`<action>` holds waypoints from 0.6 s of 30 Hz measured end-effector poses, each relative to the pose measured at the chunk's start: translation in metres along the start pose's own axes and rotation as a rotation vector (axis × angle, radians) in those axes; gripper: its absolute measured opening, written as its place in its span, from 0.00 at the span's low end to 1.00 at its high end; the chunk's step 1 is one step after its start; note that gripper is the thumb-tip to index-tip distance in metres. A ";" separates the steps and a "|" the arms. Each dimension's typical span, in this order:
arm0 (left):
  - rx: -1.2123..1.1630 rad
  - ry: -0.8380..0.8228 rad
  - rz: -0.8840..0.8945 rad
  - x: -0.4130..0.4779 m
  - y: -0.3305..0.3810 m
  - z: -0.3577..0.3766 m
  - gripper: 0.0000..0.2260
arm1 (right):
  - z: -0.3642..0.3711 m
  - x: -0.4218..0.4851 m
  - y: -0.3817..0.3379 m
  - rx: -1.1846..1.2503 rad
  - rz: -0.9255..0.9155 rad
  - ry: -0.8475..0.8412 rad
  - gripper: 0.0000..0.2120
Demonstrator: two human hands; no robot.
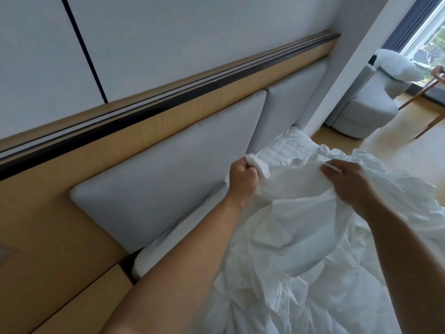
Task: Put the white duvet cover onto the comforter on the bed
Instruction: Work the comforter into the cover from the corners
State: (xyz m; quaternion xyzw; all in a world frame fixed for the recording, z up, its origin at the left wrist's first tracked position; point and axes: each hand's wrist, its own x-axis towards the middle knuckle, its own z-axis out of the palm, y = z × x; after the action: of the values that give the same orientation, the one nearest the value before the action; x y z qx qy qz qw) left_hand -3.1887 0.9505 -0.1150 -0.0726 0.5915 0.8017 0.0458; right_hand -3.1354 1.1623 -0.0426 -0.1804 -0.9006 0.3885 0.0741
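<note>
duvet cover (301, 225): white crumpled matt cloth | headboard pads (168, 179): smooth pale upholstery | wall panel (48, 237): matt wood

Both hands lift bunched white cover (296, 213) over the bed (286, 145): left hand (242, 182) fists a padded corner, right hand (346, 182) pinches an edge. Grey headboard (168, 174) behind; armchair (361, 102) by the window.

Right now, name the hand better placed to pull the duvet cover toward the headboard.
Likely left. The left hand grips bunched duvet cover beside the headboard; the right hand pinches fabric farther away.
</note>
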 end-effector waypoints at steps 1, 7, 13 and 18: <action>0.017 0.001 0.063 0.004 0.016 -0.004 0.14 | -0.001 0.002 0.001 0.011 -0.008 0.079 0.11; 0.157 -0.081 0.275 0.010 0.080 -0.026 0.15 | 0.001 0.006 -0.020 0.051 -0.111 0.279 0.10; 0.416 -0.187 0.537 -0.040 0.053 0.007 0.14 | -0.013 -0.005 -0.026 0.121 -0.167 -0.088 0.19; 0.553 -0.270 0.660 -0.059 0.014 0.038 0.12 | 0.025 -0.018 -0.026 -0.288 -0.382 -0.352 0.17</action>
State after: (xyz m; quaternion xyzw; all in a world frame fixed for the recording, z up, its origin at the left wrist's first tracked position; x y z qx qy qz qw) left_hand -3.1353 0.9839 -0.0809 0.2403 0.7637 0.5875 -0.1180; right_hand -3.1327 1.1216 -0.0407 0.0537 -0.9631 0.2609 -0.0379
